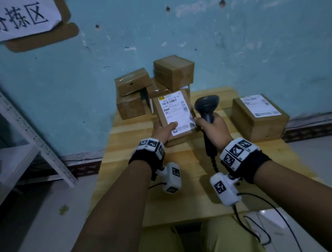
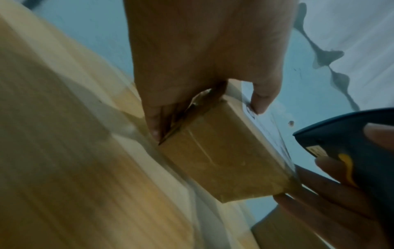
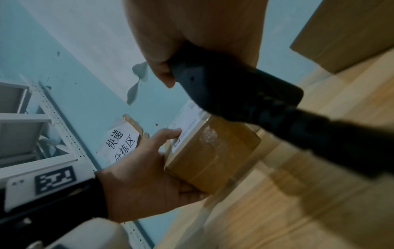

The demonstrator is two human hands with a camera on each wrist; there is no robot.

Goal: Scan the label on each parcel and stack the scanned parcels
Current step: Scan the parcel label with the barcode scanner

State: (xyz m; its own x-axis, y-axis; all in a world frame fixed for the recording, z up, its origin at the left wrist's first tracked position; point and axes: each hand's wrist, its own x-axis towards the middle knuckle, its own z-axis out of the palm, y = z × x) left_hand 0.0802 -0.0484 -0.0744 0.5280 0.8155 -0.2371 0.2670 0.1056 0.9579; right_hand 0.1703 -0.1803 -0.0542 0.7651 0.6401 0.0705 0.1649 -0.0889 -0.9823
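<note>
My left hand (image 1: pixel 164 131) grips a small brown parcel (image 1: pixel 176 104) by its near left corner, thumb on its white label (image 1: pixel 175 112), and holds it tilted above the wooden table (image 1: pixel 168 187). In the left wrist view the parcel (image 2: pixel 224 160) sits between thumb and fingers. In the right wrist view the same parcel (image 3: pixel 215 151) shows below the scanner (image 3: pixel 245 94). My right hand (image 1: pixel 213 127) holds a dark handheld scanner (image 1: pixel 206 105) upright by its handle, just right of the parcel. A labelled parcel (image 1: pixel 260 115) lies on the table's right side.
Several brown parcels (image 1: pixel 152 86) are piled at the table's far edge against the blue wall. A white metal shelf (image 1: pixel 17 132) stands at the left. A paper sign (image 1: pixel 18 16) hangs on the wall. The scanner's cable (image 1: pixel 254 219) trails off the near edge.
</note>
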